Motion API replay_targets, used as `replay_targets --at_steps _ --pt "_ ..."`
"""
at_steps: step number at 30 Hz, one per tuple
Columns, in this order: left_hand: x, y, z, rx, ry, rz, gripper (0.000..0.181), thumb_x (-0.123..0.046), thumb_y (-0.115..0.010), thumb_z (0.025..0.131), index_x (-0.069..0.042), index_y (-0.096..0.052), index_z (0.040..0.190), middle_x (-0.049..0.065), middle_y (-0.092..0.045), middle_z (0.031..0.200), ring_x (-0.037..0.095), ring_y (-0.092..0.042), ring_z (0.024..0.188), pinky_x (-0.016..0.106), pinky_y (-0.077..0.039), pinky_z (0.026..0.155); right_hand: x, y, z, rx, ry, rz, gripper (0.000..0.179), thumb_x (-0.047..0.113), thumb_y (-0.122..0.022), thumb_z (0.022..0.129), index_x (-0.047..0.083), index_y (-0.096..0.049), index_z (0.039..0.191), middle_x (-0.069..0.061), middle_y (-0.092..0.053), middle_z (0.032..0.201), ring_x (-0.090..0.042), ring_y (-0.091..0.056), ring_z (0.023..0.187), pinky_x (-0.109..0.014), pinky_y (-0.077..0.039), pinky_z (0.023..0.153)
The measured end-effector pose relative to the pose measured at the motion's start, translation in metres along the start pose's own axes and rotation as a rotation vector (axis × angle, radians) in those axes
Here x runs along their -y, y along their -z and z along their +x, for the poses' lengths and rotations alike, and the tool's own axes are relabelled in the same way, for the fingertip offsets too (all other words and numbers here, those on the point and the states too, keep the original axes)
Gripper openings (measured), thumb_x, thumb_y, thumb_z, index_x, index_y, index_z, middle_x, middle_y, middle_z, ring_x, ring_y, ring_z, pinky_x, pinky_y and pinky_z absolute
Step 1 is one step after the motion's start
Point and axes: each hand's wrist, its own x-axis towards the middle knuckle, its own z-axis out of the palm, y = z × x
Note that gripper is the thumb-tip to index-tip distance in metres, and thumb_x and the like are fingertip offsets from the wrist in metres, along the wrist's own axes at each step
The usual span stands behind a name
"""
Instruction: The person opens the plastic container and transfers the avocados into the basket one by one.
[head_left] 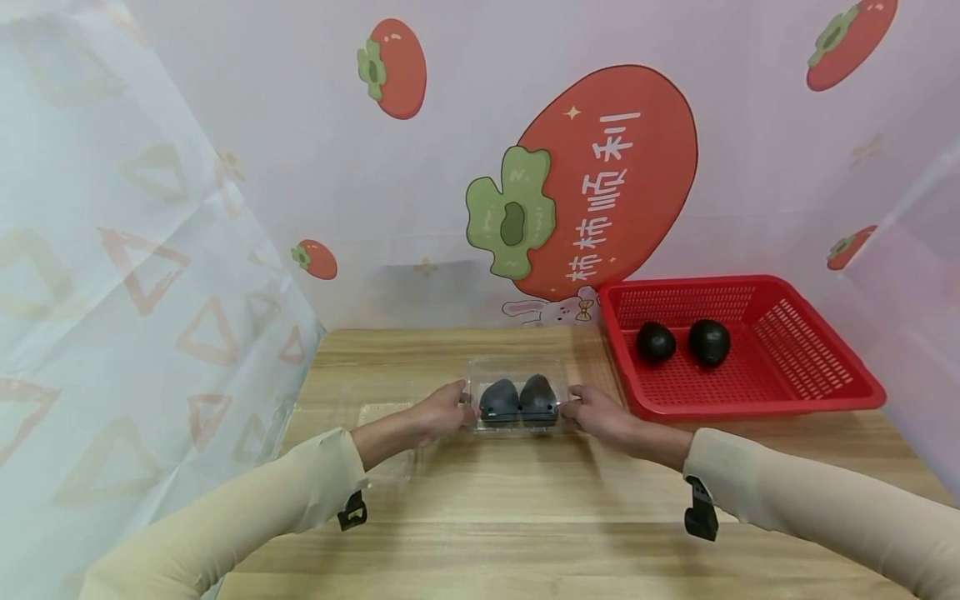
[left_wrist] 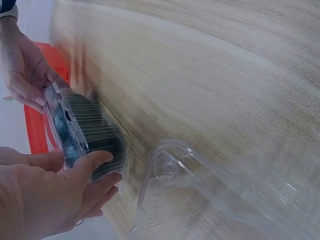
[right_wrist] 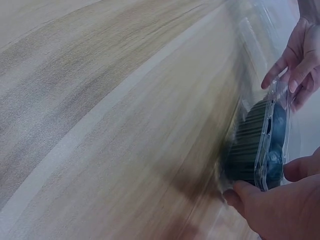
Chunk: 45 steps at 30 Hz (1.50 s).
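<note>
**Held at both ends, filled and seemingly closed**

A persimmon-print sheet [head_left: 420, 183] rises behind the wood-grain counter [head_left: 517, 517]. At the back right of the counter stands a red slatted plastic basket [head_left: 765, 408]. On the person's left is a clear plastic container [left_wrist: 222, 182], which shows no fruit inside. Between the hands, in the middle of the counter, sits a clear ribbed clamshell box [head_left: 519, 414]; whether it rests on the surface or is slightly raised, I cannot tell.

Two dark avocados [head_left: 499, 400] lie side by side in the box, and two loose avocados [head_left: 708, 342] lie a little apart in the basket. By my reading, packing this box is nearly or wholly done, as its rims appear to meet, though a latch is too small to check. The loose pair and the fruitless container look like what is left.

The left hand [head_left: 444, 412] grips one end of the box, thumb against one face and fingers against the other. The right hand [head_left: 603, 417] pinches the opposite end likewise, its fingers parted only by the box's depth.
</note>
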Motion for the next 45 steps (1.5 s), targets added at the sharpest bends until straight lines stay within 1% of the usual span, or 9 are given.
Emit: replay_targets --at_steps 6,9,12,15,20,23,27,36,45 --pt "-0.001 0.001 0.0 0.008 0.011 0.023 0.078 0.004 -0.051 0.105 0.012 0.0 0.164 0.038 -0.028 0.164 0.045 -0.053 0.139 0.054 -0.045 0.116 -0.001 0.004 -0.001 0.024 -0.034 0.051 0.024 0.006 -0.05 0.106 -0.013 -0.059 0.118 -0.006 -0.055 0.08 -0.018 -0.05 0.078 -0.028 -0.045 0.07" --pt "-0.003 0.002 -0.002 0.025 -0.005 0.039 0.08 -0.001 -0.052 0.108 0.009 0.002 0.165 0.036 -0.022 0.167 0.049 -0.038 0.15 0.059 -0.036 0.12 0.001 0.005 -0.004 0.027 -0.076 0.068 0.041 0.01 -0.049 0.109 -0.018 -0.049 0.139 -0.017 -0.064 0.101 -0.027 -0.06 0.096 -0.04 -0.056 0.089" --pt "-0.006 0.002 -0.003 0.026 -0.037 0.106 0.083 -0.009 -0.056 0.109 0.003 0.002 0.168 0.03 -0.011 0.173 0.046 -0.015 0.159 0.063 -0.021 0.126 0.001 0.006 -0.007 0.019 -0.11 0.103 0.056 0.013 -0.048 0.111 -0.023 -0.032 0.152 -0.026 -0.063 0.123 -0.035 -0.059 0.118 -0.052 -0.052 0.108" --pt "-0.011 0.003 -0.002 -0.025 -0.081 0.232 0.083 -0.016 -0.059 0.109 0.001 -0.004 0.169 0.027 -0.006 0.175 0.044 -0.004 0.162 0.063 -0.011 0.128 -0.003 0.007 -0.007 -0.003 -0.117 0.158 0.059 0.013 -0.045 0.111 -0.025 -0.026 0.153 -0.031 -0.059 0.131 -0.036 -0.058 0.123 -0.053 -0.05 0.111" --pt "-0.019 0.005 0.003 -0.129 -0.204 0.433 0.071 -0.017 -0.061 0.107 0.008 -0.025 0.164 0.033 -0.026 0.167 0.048 -0.021 0.157 0.062 -0.022 0.126 -0.012 0.008 -0.009 -0.028 -0.122 0.285 0.045 0.01 -0.04 0.113 -0.024 -0.039 0.142 -0.019 -0.061 0.114 -0.02 -0.062 0.105 -0.038 -0.057 0.099" --pt "-0.024 0.007 0.005 -0.136 -0.295 0.532 0.062 -0.016 -0.06 0.108 0.009 -0.035 0.159 0.03 -0.037 0.162 0.046 -0.033 0.153 0.059 -0.03 0.124 -0.017 0.01 -0.012 -0.011 -0.125 0.354 0.038 0.01 -0.037 0.114 -0.022 -0.043 0.135 -0.013 -0.061 0.108 -0.016 -0.063 0.099 -0.033 -0.059 0.095" --pt "-0.032 0.008 0.006 -0.138 -0.394 0.65 0.055 -0.017 -0.06 0.109 0.006 -0.044 0.156 0.024 -0.049 0.157 0.039 -0.045 0.148 0.054 -0.039 0.12 -0.021 0.013 -0.014 0.027 -0.133 0.394 0.037 0.01 -0.038 0.114 -0.02 -0.041 0.136 -0.015 -0.063 0.111 -0.018 -0.067 0.101 -0.039 -0.059 0.098" --pt "-0.051 -0.007 0.007 -0.178 -0.574 0.923 0.046 -0.018 -0.066 0.106 0.001 -0.058 0.147 0.017 -0.063 0.145 0.032 -0.061 0.133 0.046 -0.052 0.109 -0.03 0.018 -0.019 0.085 -0.128 0.38 0.044 0.005 -0.046 0.109 -0.022 -0.039 0.143 -0.021 -0.07 0.121 -0.019 -0.07 0.105 -0.039 -0.061 0.096" --pt "-0.059 -0.028 0.011 -0.2 -0.692 1.123 0.035 -0.018 -0.069 0.104 -0.002 -0.067 0.135 0.012 -0.07 0.131 0.026 -0.069 0.119 0.038 -0.058 0.1 -0.038 0.02 -0.018 0.167 -0.087 0.356 0.035 0.007 -0.051 0.109 -0.018 -0.051 0.134 -0.024 -0.071 0.125 -0.02 -0.072 0.108 -0.041 -0.061 0.096"
